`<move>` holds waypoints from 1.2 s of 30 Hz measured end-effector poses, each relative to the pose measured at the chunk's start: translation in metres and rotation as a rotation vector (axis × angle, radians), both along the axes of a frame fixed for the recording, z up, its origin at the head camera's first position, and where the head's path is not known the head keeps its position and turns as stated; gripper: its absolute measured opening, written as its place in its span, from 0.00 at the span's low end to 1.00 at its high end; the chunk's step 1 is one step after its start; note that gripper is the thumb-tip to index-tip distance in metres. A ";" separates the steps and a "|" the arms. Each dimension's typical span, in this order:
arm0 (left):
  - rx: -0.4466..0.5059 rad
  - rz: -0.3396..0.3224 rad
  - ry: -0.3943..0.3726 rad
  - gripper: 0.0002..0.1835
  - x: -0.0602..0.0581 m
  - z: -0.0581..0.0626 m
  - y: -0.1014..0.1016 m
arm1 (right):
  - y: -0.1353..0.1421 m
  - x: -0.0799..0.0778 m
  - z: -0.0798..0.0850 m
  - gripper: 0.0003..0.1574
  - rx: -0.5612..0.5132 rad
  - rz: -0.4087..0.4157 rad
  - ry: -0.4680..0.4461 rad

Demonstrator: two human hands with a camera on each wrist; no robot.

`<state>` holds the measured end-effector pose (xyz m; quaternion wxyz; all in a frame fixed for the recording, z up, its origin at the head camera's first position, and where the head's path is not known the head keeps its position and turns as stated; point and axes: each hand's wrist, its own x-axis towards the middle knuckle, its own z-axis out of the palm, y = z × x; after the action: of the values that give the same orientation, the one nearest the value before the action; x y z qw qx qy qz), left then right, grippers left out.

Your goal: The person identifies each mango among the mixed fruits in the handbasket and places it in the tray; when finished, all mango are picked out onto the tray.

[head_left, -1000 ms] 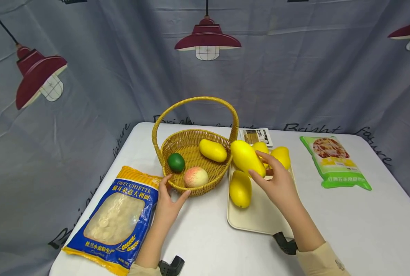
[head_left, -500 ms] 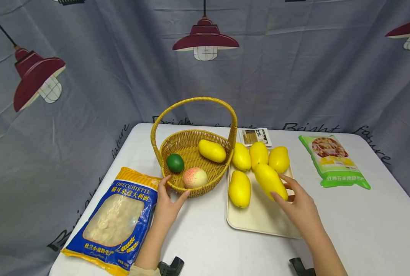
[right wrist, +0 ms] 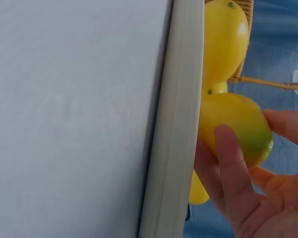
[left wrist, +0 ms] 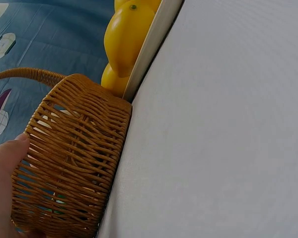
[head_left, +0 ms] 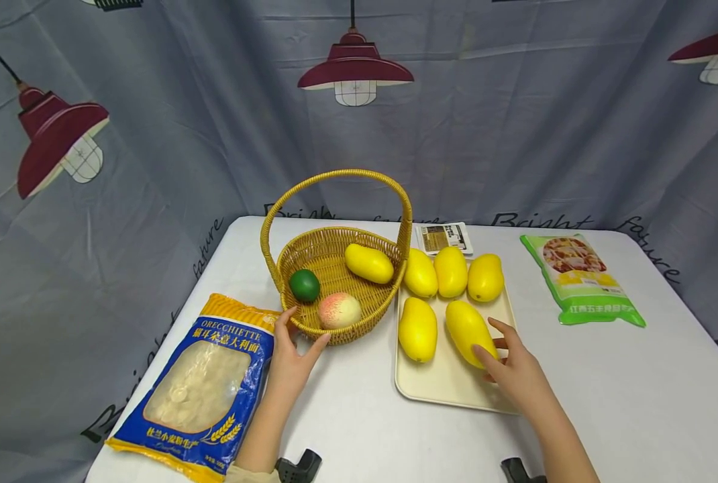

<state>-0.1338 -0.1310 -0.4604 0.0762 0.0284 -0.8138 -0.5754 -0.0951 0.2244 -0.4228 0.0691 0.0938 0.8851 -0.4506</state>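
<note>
In the head view, my left hand [head_left: 292, 362] grips the near-left rim of a yellow wicker basket [head_left: 388, 295], thumb and fingers spread along it. Inside lie a mango [head_left: 368, 263], a peach [head_left: 339, 310] and a small dark green fruit [head_left: 304, 286]. My right hand [head_left: 519, 372] is around another mango [head_left: 469, 333] lying on a cream tray [head_left: 431, 392]. Its thumb overlaps the near end, with the other fingers along the right side. The right wrist view shows the fingers about that mango's greenish end [right wrist: 256, 141]. Several more mangoes [head_left: 418, 330] sit beside it on the tray.
A blue bag of orecchiette [head_left: 198, 386] lies left of the basket. At the back right is a green food packet [head_left: 582, 278], and a small white packet [head_left: 445, 238] lies behind the tray. The basket's tall handle [head_left: 337, 173] arches above it; a grey curtain [head_left: 486, 147] hangs behind.
My right hand has carried the mango from near the basket's right rim back and down onto the tray's near-right part. The left hand has stayed at the basket rim.
</note>
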 end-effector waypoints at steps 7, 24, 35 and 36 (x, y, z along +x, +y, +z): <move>-0.001 0.002 0.009 0.43 0.000 0.001 0.001 | -0.003 -0.007 -0.003 0.50 -0.045 0.004 -0.056; -0.012 0.013 -0.001 0.43 0.000 -0.002 -0.001 | -0.012 -0.014 -0.004 0.49 -0.107 -0.003 -0.085; -0.024 0.007 -0.007 0.43 0.000 -0.005 -0.001 | -0.015 -0.018 -0.004 0.55 -0.112 0.015 -0.101; -0.025 0.008 -0.007 0.43 0.000 -0.005 -0.001 | -0.015 -0.019 -0.004 0.54 -0.123 0.019 -0.101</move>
<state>-0.1341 -0.1318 -0.4651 0.0758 0.0326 -0.8211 -0.5648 -0.1138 0.2093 -0.4263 0.1237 0.1035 0.8521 -0.4979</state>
